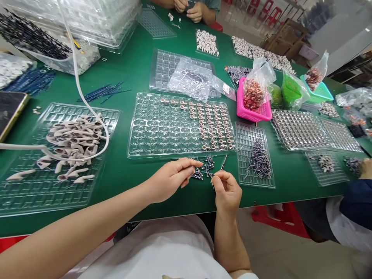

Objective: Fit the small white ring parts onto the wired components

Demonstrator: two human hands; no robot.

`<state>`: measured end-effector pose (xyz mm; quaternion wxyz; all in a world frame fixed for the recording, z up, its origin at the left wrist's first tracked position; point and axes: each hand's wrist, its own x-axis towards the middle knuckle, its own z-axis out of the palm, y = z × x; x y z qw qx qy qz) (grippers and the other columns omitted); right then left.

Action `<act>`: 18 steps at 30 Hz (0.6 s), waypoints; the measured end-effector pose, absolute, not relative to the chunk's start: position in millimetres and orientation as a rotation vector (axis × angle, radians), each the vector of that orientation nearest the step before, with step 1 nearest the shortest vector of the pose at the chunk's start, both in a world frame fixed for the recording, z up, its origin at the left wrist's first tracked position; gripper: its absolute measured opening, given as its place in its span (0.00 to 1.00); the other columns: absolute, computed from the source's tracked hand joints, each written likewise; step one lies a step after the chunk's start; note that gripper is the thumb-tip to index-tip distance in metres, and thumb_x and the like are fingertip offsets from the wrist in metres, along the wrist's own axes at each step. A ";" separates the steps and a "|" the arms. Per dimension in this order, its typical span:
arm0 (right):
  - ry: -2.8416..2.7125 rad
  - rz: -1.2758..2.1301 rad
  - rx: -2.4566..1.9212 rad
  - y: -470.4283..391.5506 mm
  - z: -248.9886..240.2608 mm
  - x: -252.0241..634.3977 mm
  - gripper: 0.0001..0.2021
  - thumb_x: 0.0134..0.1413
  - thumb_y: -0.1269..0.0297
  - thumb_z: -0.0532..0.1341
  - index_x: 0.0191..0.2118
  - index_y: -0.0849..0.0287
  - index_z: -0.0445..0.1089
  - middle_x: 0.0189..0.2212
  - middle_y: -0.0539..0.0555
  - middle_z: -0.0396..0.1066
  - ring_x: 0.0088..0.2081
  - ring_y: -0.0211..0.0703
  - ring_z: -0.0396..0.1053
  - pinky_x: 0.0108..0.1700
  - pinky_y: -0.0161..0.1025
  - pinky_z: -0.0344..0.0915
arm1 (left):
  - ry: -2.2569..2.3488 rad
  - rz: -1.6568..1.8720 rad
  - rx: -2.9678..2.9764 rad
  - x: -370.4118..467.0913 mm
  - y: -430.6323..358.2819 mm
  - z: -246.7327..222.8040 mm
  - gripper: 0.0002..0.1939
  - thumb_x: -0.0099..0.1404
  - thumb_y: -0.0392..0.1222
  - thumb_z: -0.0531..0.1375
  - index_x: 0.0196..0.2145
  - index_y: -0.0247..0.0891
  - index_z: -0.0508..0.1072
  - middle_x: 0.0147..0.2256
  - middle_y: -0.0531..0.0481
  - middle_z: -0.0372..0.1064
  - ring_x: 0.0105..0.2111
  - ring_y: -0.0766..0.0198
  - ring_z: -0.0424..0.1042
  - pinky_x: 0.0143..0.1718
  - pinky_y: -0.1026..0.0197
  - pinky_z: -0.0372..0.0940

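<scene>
1. The left grip (171, 179) is bent loosely, thumb under the fingers; whether it pinches anything cannot be told.
2. Just right of it, the right grip (229, 190) is pinched, grasping a thin metal tool (224, 162) whose point is directed away from the person.
3. Small dark wired parts (208, 164) lie on the green surface (122, 170) between the two grips and just beyond them.
4. Directly beyond both grips sits a clear tray (157, 131); beige ringed pieces (215, 124) fill mainly the cells on its right.
5. Near the right grip, on its right, a smaller tray (243, 155) carries a dark heap (258, 161); farther beyond stands a pink basket (257, 116).
6. Well left of the left grip, beige tubular pieces (78, 135) are piled on another tray (17, 197), a white cable (77, 73) looping over them.
</scene>
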<state>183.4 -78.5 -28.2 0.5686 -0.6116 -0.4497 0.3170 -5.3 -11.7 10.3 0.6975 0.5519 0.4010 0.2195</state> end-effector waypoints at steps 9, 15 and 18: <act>-1.199 0.495 -1.411 -79.9 -28.6 176.5 0.01 0.57 0.68 0.62 0.34 0.56 0.71 0.28 0.49 0.69 0.31 0.37 0.68 0.33 0.35 0.66 | 0.848 0.643 1.074 4.5 -14.6 9.1 0.13 0.65 0.42 0.61 0.48 0.39 0.73 0.43 0.48 0.78 0.45 0.59 0.75 0.47 0.57 0.69; -1.299 0.440 -1.394 -79.6 -25.6 176.1 0.02 0.57 0.70 0.62 0.35 0.56 0.71 0.29 0.49 0.69 0.32 0.38 0.67 0.34 0.36 0.67 | 0.854 0.587 1.063 2.7 -12.4 11.4 0.13 0.66 0.45 0.61 0.48 0.40 0.73 0.44 0.48 0.77 0.46 0.58 0.75 0.42 0.60 0.68; -1.329 0.429 -1.377 -79.5 -25.2 176.2 0.03 0.57 0.71 0.61 0.36 0.56 0.71 0.29 0.49 0.69 0.32 0.38 0.68 0.34 0.37 0.67 | 0.842 0.570 1.031 2.7 -12.1 11.4 0.14 0.66 0.46 0.62 0.48 0.40 0.73 0.45 0.47 0.77 0.47 0.57 0.74 0.41 0.60 0.67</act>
